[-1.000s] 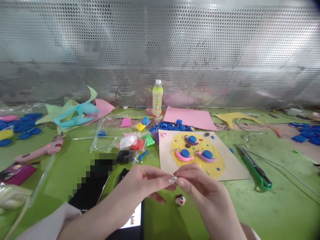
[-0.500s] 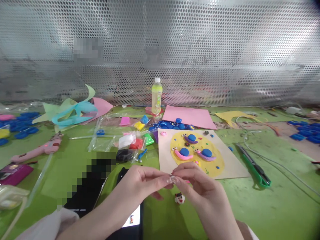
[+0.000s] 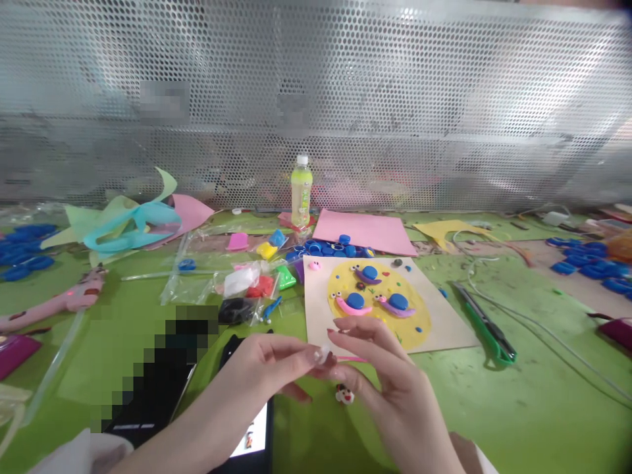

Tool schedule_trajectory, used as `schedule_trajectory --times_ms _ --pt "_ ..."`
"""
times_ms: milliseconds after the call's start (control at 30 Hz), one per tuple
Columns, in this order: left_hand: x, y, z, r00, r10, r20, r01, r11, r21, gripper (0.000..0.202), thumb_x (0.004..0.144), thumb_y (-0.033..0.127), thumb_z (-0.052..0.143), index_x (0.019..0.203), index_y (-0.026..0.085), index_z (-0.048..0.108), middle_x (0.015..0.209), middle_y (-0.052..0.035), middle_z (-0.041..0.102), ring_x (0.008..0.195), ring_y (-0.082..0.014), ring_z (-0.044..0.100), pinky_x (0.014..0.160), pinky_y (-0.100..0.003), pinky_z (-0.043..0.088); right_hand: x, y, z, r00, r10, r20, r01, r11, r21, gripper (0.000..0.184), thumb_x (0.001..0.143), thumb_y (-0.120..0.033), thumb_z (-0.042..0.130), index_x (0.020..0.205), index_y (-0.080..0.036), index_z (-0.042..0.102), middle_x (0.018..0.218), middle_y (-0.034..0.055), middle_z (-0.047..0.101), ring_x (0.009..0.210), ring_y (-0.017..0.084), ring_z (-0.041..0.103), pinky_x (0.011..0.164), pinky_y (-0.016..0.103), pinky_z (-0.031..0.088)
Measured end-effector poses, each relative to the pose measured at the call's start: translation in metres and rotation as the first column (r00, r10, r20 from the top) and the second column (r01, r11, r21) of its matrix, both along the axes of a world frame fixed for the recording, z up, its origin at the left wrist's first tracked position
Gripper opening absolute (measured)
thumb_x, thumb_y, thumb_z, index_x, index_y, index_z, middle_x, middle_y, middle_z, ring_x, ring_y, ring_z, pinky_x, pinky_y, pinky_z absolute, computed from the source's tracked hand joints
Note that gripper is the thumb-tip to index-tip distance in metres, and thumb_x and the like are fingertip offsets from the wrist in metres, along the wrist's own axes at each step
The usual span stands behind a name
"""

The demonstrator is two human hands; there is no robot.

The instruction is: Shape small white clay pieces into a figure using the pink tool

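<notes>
Between the thumb and fingers of my left hand (image 3: 279,365) is a small white lump of modelling clay (image 3: 322,355). My right hand (image 3: 390,385) is close beside it, its thumb and fingers apart, with the index and middle fingers spread above the lump. Just below, on the green table, rests a small white clay figure head (image 3: 344,395) with a red mouth and dark top, partly behind my right thumb. Beyond my hands lies a cream sheet (image 3: 316,316) with a yellow round and several clay snails with blue bottle-cap shells (image 3: 355,301).
A phone (image 3: 259,428) lies under my left forearm, with a dark pixelated object beside it. Clay packets (image 3: 241,282), a drink bottle (image 3: 301,191), pink paper (image 3: 365,232) and blue caps stand behind. A green utility knife (image 3: 486,326) is right; a pink glue gun (image 3: 74,299) left.
My right fingers have parted from the white clay and spread, while my left hand keeps it pinched. The whole view has shifted slightly, so the table things appear further left.
</notes>
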State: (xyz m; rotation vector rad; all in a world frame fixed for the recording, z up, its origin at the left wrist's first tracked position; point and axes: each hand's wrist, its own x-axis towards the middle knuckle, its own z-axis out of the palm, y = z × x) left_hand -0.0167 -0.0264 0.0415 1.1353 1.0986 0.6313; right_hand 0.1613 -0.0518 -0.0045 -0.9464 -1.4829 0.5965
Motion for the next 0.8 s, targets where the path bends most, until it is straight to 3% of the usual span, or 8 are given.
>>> schedule_trajectory --times_ms 67,167,300,400,567,700,800 --pt "0.001 -0.002 0.001 1.000 0.017 0.013 -0.017 0.999 -0.031 0.032 0.076 0.051 0.077 0.091 0.023 0.081 0.082 -0.0047 0.080 0.073 -0.0155 0.069 0.065 -0.023 0.055 0.000 -0.002 0.000 0.996 -0.038 0.079 0.032 0.997 0.072 0.021 0.089 -0.029 0.072 0.109 -0.030 0.077 0.111 0.0080 0.067 0.098 0.018 0.069 0.082 0.024 0.061" --pt "0.001 -0.004 0.001 0.999 0.036 0.035 -0.033 0.996 -0.086 0.028 0.075 0.047 0.079 0.087 0.022 0.082 0.084 -0.0047 0.080 0.062 -0.0118 0.067 0.064 -0.022 0.055 0.000 -0.004 -0.003 0.996 -0.030 0.087 0.024 0.998 0.059 0.021 0.090 -0.025 0.071 0.109 -0.032 0.077 0.113 0.0062 0.065 0.099 0.016 0.067 0.085 0.022 0.058" --pt "0.000 -0.005 -0.001 0.997 0.035 0.064 -0.029 0.995 -0.096 0.026 0.073 0.045 0.081 0.081 0.020 0.082 0.087 -0.0074 0.081 0.067 -0.0134 0.067 0.061 -0.021 0.055 0.004 -0.003 -0.004 0.989 0.101 -0.103 -0.112 0.989 -0.098 0.016 0.091 -0.031 0.070 0.104 -0.038 0.077 0.112 0.0038 0.062 0.107 0.017 0.064 0.085 0.023 0.059" --pt "-0.001 -0.005 -0.003 0.997 -0.014 0.072 0.020 0.996 -0.091 0.026 0.073 0.044 0.081 0.083 0.020 0.082 0.083 -0.0078 0.080 0.070 -0.0150 0.067 0.060 -0.023 0.056 0.007 -0.002 0.000 0.942 0.219 -0.256 -0.278 0.935 -0.221 0.012 0.087 -0.039 0.074 0.098 -0.038 0.078 0.109 0.0036 0.062 0.110 0.018 0.063 0.087 0.023 0.058" --pt "0.000 -0.007 0.001 0.990 -0.090 0.112 0.101 0.990 -0.095 0.024 0.075 0.041 0.080 0.085 0.020 0.082 0.085 -0.0088 0.080 0.080 -0.0185 0.069 0.062 -0.023 0.057 0.007 -0.003 0.004 0.798 0.361 -0.482 -0.526 0.808 -0.265 0.008 0.085 -0.034 0.077 0.092 -0.035 0.080 0.103 0.0013 0.054 0.084 0.011 0.065 0.069 0.022 0.062" --pt "0.002 -0.009 0.005 0.988 -0.112 0.110 0.122 0.988 -0.094 0.026 0.074 0.042 0.080 0.085 0.019 0.082 0.088 -0.0105 0.081 0.082 -0.0190 0.069 0.063 -0.024 0.057 0.005 -0.006 0.003 0.752 0.379 -0.540 -0.560 0.799 -0.219 0.007 0.085 -0.027 0.077 0.089 -0.032 0.080 0.101 -0.0006 0.054 0.070 0.006 0.063 0.069 0.021 0.063" --pt "0.003 -0.011 0.004 0.989 -0.092 0.118 0.103 0.990 -0.094 0.023 0.075 0.040 0.079 0.082 0.018 0.082 0.085 -0.0100 0.080 0.082 -0.0201 0.070 0.063 -0.024 0.056 0.005 -0.005 0.002 0.738 0.393 -0.548 -0.571 0.797 -0.198 0.010 0.085 -0.026 0.077 0.092 -0.032 0.080 0.101 -0.0002 0.054 0.072 0.007 0.063 0.066 0.020 0.062"
